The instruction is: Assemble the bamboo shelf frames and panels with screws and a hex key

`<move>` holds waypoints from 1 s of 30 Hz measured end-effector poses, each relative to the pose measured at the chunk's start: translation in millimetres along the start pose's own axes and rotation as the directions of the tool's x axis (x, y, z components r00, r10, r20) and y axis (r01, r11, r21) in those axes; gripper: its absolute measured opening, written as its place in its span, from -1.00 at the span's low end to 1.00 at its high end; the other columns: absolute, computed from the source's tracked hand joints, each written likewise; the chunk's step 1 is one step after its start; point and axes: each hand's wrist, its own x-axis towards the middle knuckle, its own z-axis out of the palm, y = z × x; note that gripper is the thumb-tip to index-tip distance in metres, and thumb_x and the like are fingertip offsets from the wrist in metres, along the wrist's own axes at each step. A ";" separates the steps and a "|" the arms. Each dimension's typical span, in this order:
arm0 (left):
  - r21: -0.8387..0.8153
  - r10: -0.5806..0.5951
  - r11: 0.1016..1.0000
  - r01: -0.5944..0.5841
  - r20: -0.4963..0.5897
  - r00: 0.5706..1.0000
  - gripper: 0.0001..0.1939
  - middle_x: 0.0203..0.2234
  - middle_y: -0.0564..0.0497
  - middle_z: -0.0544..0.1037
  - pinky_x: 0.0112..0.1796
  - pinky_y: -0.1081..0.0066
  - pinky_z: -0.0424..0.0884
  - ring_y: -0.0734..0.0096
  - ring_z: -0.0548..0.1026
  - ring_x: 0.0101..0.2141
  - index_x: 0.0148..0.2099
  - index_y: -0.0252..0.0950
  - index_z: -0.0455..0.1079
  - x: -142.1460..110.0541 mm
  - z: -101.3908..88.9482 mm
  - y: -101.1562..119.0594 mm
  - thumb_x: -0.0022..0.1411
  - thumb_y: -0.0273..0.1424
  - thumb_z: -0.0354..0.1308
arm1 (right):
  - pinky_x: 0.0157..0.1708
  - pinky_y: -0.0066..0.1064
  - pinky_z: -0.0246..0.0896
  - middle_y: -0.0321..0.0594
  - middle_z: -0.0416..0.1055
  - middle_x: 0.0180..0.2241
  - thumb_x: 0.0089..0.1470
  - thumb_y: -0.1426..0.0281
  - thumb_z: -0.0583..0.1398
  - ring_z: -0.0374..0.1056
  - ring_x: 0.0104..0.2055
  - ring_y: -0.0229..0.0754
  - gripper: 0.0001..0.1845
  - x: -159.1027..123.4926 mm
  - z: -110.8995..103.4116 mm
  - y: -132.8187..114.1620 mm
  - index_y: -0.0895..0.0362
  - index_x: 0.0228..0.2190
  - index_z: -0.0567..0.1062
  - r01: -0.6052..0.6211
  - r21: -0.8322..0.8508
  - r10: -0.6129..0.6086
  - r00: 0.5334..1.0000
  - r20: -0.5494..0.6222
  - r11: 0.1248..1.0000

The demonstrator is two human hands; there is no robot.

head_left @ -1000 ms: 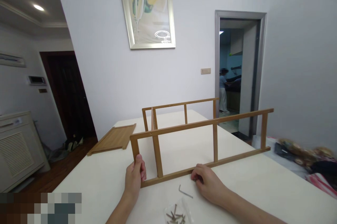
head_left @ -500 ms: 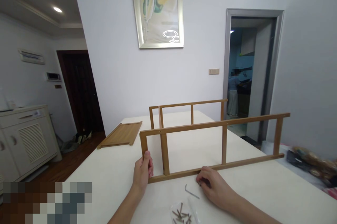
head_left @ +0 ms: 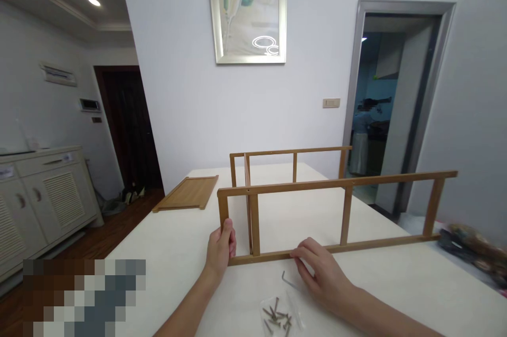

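A wooden ladder-like frame [head_left: 340,184] stands on its long edge on the white table [head_left: 178,258]. A second frame [head_left: 293,153] stands behind it, joined by a cross piece at the left. My left hand [head_left: 222,246] is closed round the near frame's left end post. My right hand [head_left: 317,268] rests against the lower rail, fingers curled; I cannot make out whether anything is in them. An Allen key [head_left: 287,279] lies just left of my right hand. A clear bag of screws [head_left: 277,318] sits near the table's front edge.
A flat wooden panel [head_left: 187,193] lies at the table's far left corner. Dark bundled items [head_left: 471,242] sit at the right edge. A white cabinet [head_left: 43,189] stands at left. A person stands in the room beyond the open doorway [head_left: 392,104].
The view has swung left and dipped a little. My right hand's fingers have come up onto the lower rail. My left hand keeps its hold on the end post.
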 end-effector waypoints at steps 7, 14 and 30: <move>0.007 0.031 1.000 -0.031 0.021 0.999 -0.41 -0.82 0.18 0.21 -0.64 0.51 0.19 0.55 0.20 -0.74 -0.54 -0.25 0.23 -0.4 -0.6 1.6 0.13 0.19 0.03 | -0.09 -0.15 0.34 -0.01 0.44 -0.05 0.13 0.27 0.20 0.39 -0.09 -0.03 -0.57 77.5 55.9 -48.1 0.13 0.02 0.34 -0.223 0.256 0.259 0.958 -0.118 0.941; 0.023 0.047 0.999 -0.050 0.086 0.995 -0.41 -0.52 -0.07 0.59 -0.57 0.45 0.32 0.51 0.36 -0.70 -0.36 -0.34 0.42 -1.6 -3.6 8.5 0.14 0.16 0.06 | -0.24 -0.33 0.31 -0.21 0.51 -0.34 0.21 0.28 0.09 0.41 -0.31 -0.14 -0.77 75.4 95.4 -44.6 0.12 -0.17 0.45 -0.286 0.472 0.350 0.935 -0.053 0.834; -0.075 0.018 0.997 0.000 0.237 0.971 -0.37 -0.91 0.02 0.23 -0.58 0.49 0.28 0.11 0.59 -0.38 -0.62 -0.23 0.30 -1.7 -9.3 7.6 0.16 0.20 -0.03 | -0.32 -0.36 0.20 -0.27 0.37 -0.44 0.35 0.16 -0.16 0.30 -0.37 -0.17 -0.56 61.8 97.5 -41.2 0.09 -0.09 0.40 -0.224 0.504 0.290 0.955 -0.056 0.834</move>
